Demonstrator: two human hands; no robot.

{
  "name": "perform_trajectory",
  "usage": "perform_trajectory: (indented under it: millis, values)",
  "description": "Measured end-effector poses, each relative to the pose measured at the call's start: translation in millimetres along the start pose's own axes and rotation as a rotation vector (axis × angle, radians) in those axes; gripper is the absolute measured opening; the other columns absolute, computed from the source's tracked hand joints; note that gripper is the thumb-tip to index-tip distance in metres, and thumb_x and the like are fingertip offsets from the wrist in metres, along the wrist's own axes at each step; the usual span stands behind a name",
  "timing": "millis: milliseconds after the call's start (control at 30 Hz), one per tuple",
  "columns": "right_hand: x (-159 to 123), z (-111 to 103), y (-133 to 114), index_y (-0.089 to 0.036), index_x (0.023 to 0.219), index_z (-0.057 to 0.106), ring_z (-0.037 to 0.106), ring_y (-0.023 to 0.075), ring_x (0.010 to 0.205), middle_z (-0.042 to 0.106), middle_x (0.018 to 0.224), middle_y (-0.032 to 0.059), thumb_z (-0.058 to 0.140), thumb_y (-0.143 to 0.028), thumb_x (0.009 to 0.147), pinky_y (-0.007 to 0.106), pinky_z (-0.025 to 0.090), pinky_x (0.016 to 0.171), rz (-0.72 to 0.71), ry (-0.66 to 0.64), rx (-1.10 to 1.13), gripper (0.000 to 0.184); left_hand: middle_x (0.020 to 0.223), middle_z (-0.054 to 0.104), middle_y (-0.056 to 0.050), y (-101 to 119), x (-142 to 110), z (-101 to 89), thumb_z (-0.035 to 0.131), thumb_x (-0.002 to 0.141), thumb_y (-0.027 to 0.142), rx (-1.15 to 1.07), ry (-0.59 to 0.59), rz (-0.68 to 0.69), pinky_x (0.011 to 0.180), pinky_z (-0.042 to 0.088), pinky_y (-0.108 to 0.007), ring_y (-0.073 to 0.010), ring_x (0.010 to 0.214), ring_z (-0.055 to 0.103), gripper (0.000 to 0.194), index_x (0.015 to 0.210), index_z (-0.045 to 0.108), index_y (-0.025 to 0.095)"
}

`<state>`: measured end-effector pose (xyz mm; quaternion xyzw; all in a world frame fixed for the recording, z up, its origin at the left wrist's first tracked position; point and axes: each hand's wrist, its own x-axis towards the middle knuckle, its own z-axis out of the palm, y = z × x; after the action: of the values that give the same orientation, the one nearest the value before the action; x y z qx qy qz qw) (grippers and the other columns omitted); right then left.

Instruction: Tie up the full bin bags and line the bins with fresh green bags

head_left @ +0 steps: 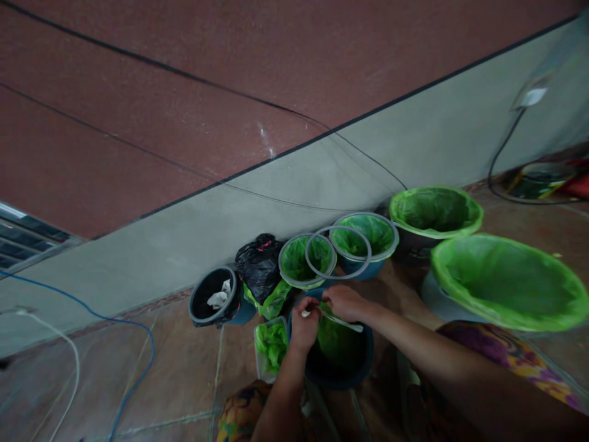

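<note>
Both my hands work over a dark blue bin [341, 368] on the tiled floor. My left hand [304, 325] is closed in a pinch on the edge of a green plastic liner [334, 337] that lies in the bin. My right hand [345, 302] is closed on the same liner edge at the bin's far rim. A thin pale strip runs between the two hands. A loose grey ring [338, 252] leans just beyond, over two lined bins.
Along the grey wall stand a dark bin with white paper [212, 296], a black bag [260, 265], and several green-lined bins [435, 212]. A big lined bin [508, 282] sits right. A box of green bags [271, 347] is left of the blue bin. Cables [138, 362] cross the floor left.
</note>
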<state>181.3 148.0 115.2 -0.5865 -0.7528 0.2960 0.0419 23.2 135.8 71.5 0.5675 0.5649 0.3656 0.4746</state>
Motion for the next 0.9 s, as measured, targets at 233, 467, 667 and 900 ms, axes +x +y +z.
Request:
perform_trajectory:
  millis: [233, 467, 667, 900]
  values:
    - [5.8, 7.7, 0.7, -0.015, 0.101, 0.075, 0.068, 0.0251, 0.102, 0.075, 0.106, 0.0143, 0.044, -0.016, 0.087, 0.030, 0.047, 0.082, -0.063, -0.040, 0.016, 0.034, 0.074, 0.063, 0.000, 0.1, -4.8, 4.3, 0.052, 0.075, 0.013, 0.158, 0.051, 0.093, 0.071, 0.044, -0.026, -0.0136, 0.070, 0.057, 0.012, 0.079, 0.062, 0.018]
    - [7.4, 1.8, 0.8, -0.015, 0.096, 0.078, 0.069, 0.0208, 0.093, 0.077, 0.098, 0.0109, 0.046, -0.015, 0.086, 0.026, 0.047, 0.078, -0.102, -0.080, 0.095, 0.033, 0.067, 0.056, 0.003, -0.2, -7.7, 2.8, 0.052, 0.080, 0.017, 0.244, 0.031, 0.092, 0.065, 0.040, -0.025, -0.0123, 0.065, 0.052, 0.005, 0.077, 0.055, 0.020]
    - [3.6, 5.1, -1.9, -0.014, 0.095, 0.077, 0.069, 0.0251, 0.099, 0.076, 0.101, 0.0145, 0.046, -0.017, 0.086, 0.030, 0.049, 0.083, -0.018, -0.042, -0.024, 0.032, 0.066, 0.056, 0.003, 0.0, -5.8, 3.1, 0.055, 0.078, 0.015, 0.301, -0.051, 0.053, 0.064, 0.039, -0.025, -0.0125, 0.064, 0.052, 0.006, 0.074, 0.056, 0.020]
    - [-3.2, 8.2, 1.7, -0.006, 0.093, 0.073, 0.067, 0.0323, 0.103, 0.072, 0.102, 0.0227, 0.048, -0.013, 0.087, 0.038, 0.050, 0.088, 0.017, 0.050, -0.039, 0.027, 0.068, 0.061, 0.000, -2.0, -6.7, -2.6, 0.056, 0.080, 0.013, 0.463, -0.041, 0.054, 0.069, 0.039, -0.026, -0.0150, 0.069, 0.058, 0.013, 0.070, 0.057, 0.020]
